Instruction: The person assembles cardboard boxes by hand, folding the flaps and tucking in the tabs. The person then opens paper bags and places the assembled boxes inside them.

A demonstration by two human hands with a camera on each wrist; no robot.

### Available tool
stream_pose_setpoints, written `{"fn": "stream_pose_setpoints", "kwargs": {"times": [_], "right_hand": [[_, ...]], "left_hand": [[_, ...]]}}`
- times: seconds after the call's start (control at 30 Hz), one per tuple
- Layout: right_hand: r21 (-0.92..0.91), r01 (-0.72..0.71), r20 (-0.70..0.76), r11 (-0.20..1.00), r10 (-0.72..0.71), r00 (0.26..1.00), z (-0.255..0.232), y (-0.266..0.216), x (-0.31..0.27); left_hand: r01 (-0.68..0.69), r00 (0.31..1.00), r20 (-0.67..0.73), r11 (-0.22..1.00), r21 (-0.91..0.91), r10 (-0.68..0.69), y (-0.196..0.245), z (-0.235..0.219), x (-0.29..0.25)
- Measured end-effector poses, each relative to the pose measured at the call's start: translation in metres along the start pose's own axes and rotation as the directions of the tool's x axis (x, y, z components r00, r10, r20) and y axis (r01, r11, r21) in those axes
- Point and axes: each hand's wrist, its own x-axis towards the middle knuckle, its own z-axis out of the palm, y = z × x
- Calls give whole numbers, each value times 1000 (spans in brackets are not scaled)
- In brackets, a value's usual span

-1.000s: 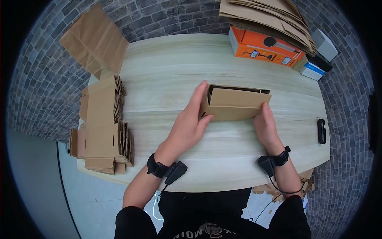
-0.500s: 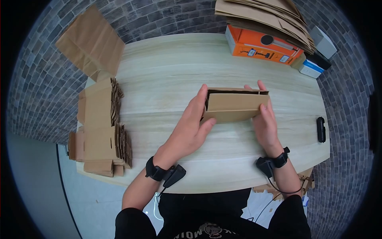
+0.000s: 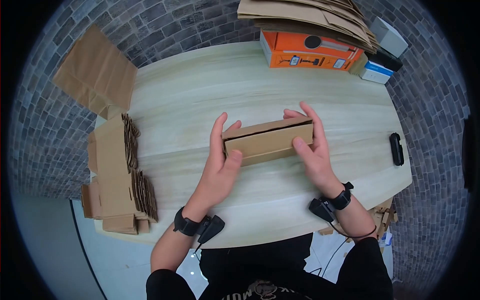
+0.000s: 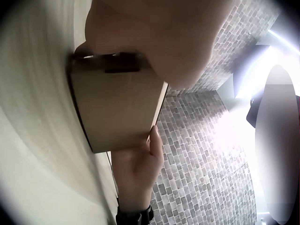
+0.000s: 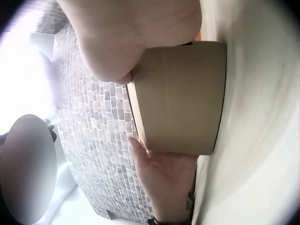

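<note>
Between both hands, over the middle of the table, is a small brown cardboard box (image 3: 270, 144), its top flap folded nearly down with a dark slit along the far edge. My left hand (image 3: 220, 167) holds the box's left end, thumb on the near top corner and fingers along the far side. The right hand (image 3: 316, 152) grips the other end, thumb pressing on the flap and fingers behind. In the left wrist view, a dark slot shows in the box's side (image 4: 117, 105) near the left hand. The right wrist view shows the box's plain long side (image 5: 180, 103).
Stacks of flattened cardboard boxes (image 3: 117, 190) lie along the table's left edge, with a brown paper bag (image 3: 97, 75) behind them. At the back right, paper bags (image 3: 310, 15) lie on an orange box (image 3: 312, 50). A black object (image 3: 396, 149) lies near the right edge.
The box has shifted left in the head view and tilted, its right end now farther back. Its flap sits lower, and the right thumb has moved onto it. The head view has shifted too.
</note>
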Motion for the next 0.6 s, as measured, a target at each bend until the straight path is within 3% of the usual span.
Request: {"fn": "stream_pose_setpoints", "kwargs": {"times": [0.03,0.17,0.23,0.33,0.43,0.53,0.6], "right_hand": [[-10,6,15,1000,-6,1000,1,1,-1],[77,17,32,997,-20,999,-1,3,-2],[180,-106,-17,978,111,994,0,-2,-2],[284,-125,-82,950,154,985,1,-12,-1],[231,-152,-86,961,176,981,-5,-11,-1],[263,-137,-120,955,173,978,-7,-9,-1],[280,-170,-120,945,210,970,-9,-8,-3]], "left_hand": [[58,998,-12,996,-74,-59,0,0,0],[81,995,-44,994,-75,-84,3,4,0],[28,998,-54,999,-34,-29,3,7,-2],[-80,996,-34,997,-2,79,-2,13,-4],[-172,985,5,984,45,172,-3,18,-4],[-222,975,27,972,75,220,-5,20,-4],[-175,985,9,983,56,174,-1,22,-6]]}}
